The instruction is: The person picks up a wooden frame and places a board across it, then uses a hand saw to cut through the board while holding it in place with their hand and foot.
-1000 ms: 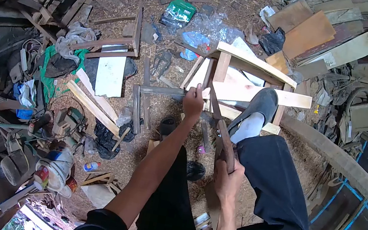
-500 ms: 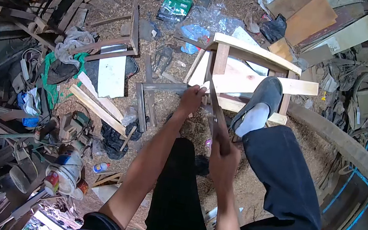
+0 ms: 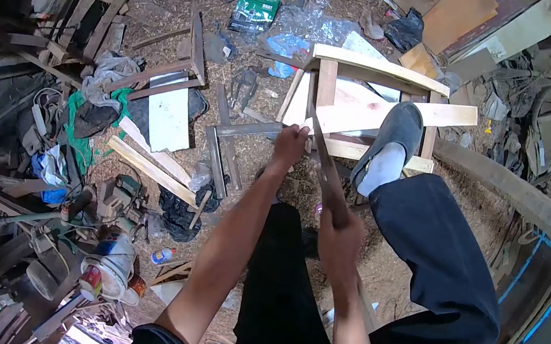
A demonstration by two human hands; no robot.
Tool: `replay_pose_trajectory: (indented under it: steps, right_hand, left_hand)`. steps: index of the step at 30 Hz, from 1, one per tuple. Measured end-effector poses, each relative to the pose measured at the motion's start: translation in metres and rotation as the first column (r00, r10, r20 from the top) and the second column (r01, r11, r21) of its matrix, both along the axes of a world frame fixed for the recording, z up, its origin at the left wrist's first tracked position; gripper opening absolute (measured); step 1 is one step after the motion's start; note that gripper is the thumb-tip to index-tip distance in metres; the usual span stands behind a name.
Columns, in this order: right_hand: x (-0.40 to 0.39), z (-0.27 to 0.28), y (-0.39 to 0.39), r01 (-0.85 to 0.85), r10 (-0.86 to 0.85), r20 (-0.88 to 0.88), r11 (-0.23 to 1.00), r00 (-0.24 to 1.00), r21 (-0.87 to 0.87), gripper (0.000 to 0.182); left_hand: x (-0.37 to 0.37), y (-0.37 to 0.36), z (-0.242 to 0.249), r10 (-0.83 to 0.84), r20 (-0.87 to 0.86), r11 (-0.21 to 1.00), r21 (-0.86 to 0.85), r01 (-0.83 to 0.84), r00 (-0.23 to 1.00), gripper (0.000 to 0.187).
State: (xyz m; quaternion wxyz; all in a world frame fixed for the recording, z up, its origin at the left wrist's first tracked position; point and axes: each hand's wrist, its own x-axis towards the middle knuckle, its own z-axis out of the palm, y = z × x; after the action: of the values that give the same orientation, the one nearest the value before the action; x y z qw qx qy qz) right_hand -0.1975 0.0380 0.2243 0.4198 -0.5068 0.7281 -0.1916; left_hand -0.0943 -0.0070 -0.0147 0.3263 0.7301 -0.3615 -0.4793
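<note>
A handsaw (image 3: pixel 323 154) slants across the left end of a pale board (image 3: pixel 351 118). My right hand (image 3: pixel 339 239) is wrapped round the saw's handle, nearer to my body. My left hand (image 3: pixel 291 143) grips the board's left end, just left of the blade. The board lies over a wooden frame (image 3: pixel 382 71), under my slippered foot (image 3: pixel 398 131). The far tip of the saw lies over the frame's left side.
Dark wooden pieces (image 3: pixel 248 129) lie left of my left hand. A white panel (image 3: pixel 169 116) and a pale strip (image 3: pixel 152 170) are farther left. A green packet (image 3: pixel 255 10) lies beyond. A bucket (image 3: pixel 109 265) stands at lower left.
My right hand and the saw have moved slightly, with the hand a little further right. My left hand still holds the board end. The whole view has shifted a little.
</note>
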Motion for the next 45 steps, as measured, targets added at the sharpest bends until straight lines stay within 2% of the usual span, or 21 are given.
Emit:
replay_pose_trajectory:
  steps: [2, 4, 6, 9, 11, 13, 14, 16, 19, 22, 25, 26, 29, 32, 35, 37, 38, 39, 40, 42, 45]
  right_hand:
    - [0.005, -0.020, -0.024, -0.056, 0.055, -0.042, 0.998, 0.998, -0.022, 0.028]
    - [0.014, -0.040, -0.058, -0.033, 0.035, -0.003, 0.968, 0.999, 0.249, 0.024]
    - [0.007, -0.020, -0.040, -0.061, 0.053, 0.038, 0.969, 0.998, 0.241, 0.022]
    - [-0.004, 0.006, -0.002, -0.185, 0.193, -0.115, 0.980, 0.974, 0.071, 0.023]
    - [0.002, 0.005, 0.004, -0.040, 0.040, -0.031, 0.999, 0.999, 0.000, 0.025]
    - [0.009, -0.038, -0.031, -0.112, 0.114, -0.067, 0.993, 0.991, 0.041, 0.026]
    - [0.018, -0.049, -0.051, -0.010, 0.014, -0.018, 0.983, 1.000, 0.182, 0.028]
    - [0.020, -0.042, -0.064, -0.062, 0.079, -0.099, 0.984, 0.992, 0.165, 0.030]
    - [-0.001, 0.012, -0.025, -0.019, 0.025, -0.023, 0.975, 0.999, 0.223, 0.022]
    - [-0.005, 0.018, -0.003, 0.023, -0.030, 0.043, 0.987, 0.999, 0.158, 0.022]
    - [0.018, -0.034, -0.048, -0.105, 0.114, -0.087, 0.989, 0.990, 0.101, 0.028]
    - [0.026, -0.050, -0.066, -0.037, 0.075, -0.177, 0.977, 0.981, 0.209, 0.030]
    - [0.024, -0.034, -0.063, -0.091, 0.124, -0.134, 0.969, 0.983, 0.230, 0.028]
    - [0.003, 0.023, -0.017, -0.045, 0.059, -0.053, 0.969, 0.997, 0.242, 0.023]
    - [0.008, 0.015, -0.013, -0.013, 0.024, -0.065, 0.985, 0.998, 0.171, 0.022]
    - [0.017, -0.033, -0.044, -0.094, 0.107, -0.051, 0.973, 0.993, 0.212, 0.027]
    - [0.026, -0.059, -0.060, -0.059, 0.072, -0.088, 0.987, 0.994, 0.148, 0.030]
    - [0.033, -0.056, -0.074, 0.000, 0.029, -0.112, 0.969, 0.993, 0.247, 0.033]
    - [0.038, -0.037, -0.080, -0.035, 0.098, -0.215, 0.960, 0.972, 0.278, 0.031]
    - [0.005, -0.032, -0.059, -0.092, 0.101, -0.015, 0.956, 0.995, 0.277, 0.031]
    - [-0.001, 0.032, -0.027, -0.078, 0.103, -0.071, 0.954, 0.992, 0.289, 0.028]
  left_hand:
    - [0.001, 0.000, 0.013, 0.016, -0.012, 0.999, -0.049, -0.016, 1.000, 0.043]
    - [0.002, -0.001, 0.012, 0.031, 0.014, 0.999, -0.036, -0.031, 0.999, 0.044]
    - [0.000, -0.003, 0.016, 0.052, 0.029, 0.998, -0.022, -0.051, 0.998, 0.044]
    - [-0.004, -0.002, 0.011, 0.086, -0.023, 0.996, -0.031, -0.087, 0.996, 0.039]
    - [-0.009, -0.001, -0.005, 0.110, 0.026, 0.993, -0.038, -0.108, 0.994, 0.037]
    - [-0.009, 0.000, 0.006, 0.098, 0.046, 0.995, 0.003, -0.098, 0.994, 0.035]
    - [-0.010, -0.002, 0.006, 0.103, 0.042, 0.995, -0.007, -0.103, 0.994, 0.035]
    - [-0.006, -0.003, 0.010, 0.145, 0.012, 0.989, -0.003, -0.145, 0.989, 0.035]
    - [-0.010, -0.003, 0.017, 0.127, 0.043, 0.991, 0.038, -0.129, 0.991, 0.034]
    - [-0.010, -0.001, 0.007, 0.134, -0.008, 0.987, 0.091, -0.133, 0.991, 0.034]
    - [-0.009, -0.005, 0.015, 0.095, 0.067, 0.987, 0.121, -0.103, 0.993, 0.034]
    - [-0.010, -0.007, 0.016, 0.098, 0.068, 0.988, 0.116, -0.106, 0.993, 0.034]
    - [-0.004, -0.005, 0.032, 0.123, -0.018, 0.981, 0.152, -0.119, 0.992, 0.033]
    - [-0.007, -0.005, 0.020, 0.151, -0.058, 0.977, 0.163, -0.140, 0.987, 0.034]
    - [-0.013, -0.002, 0.013, 0.138, -0.049, 0.977, 0.169, -0.128, 0.989, 0.035]
    - [-0.006, -0.006, 0.024, 0.112, -0.050, 0.976, 0.195, -0.101, 0.992, 0.035]
    - [-0.007, -0.006, 0.024, 0.114, -0.048, 0.975, 0.196, -0.103, 0.992, 0.035]
    - [-0.006, -0.009, 0.021, 0.124, -0.037, 0.978, 0.173, -0.116, 0.992, 0.034]
    - [-0.007, -0.007, 0.024, 0.130, -0.034, 0.979, 0.163, -0.123, 0.991, 0.034]
    - [-0.006, -0.011, 0.026, 0.122, -0.020, 0.980, 0.162, -0.117, 0.992, 0.033]
    - [-0.014, -0.003, 0.016, 0.174, -0.015, 0.975, 0.144, -0.170, 0.985, 0.032]
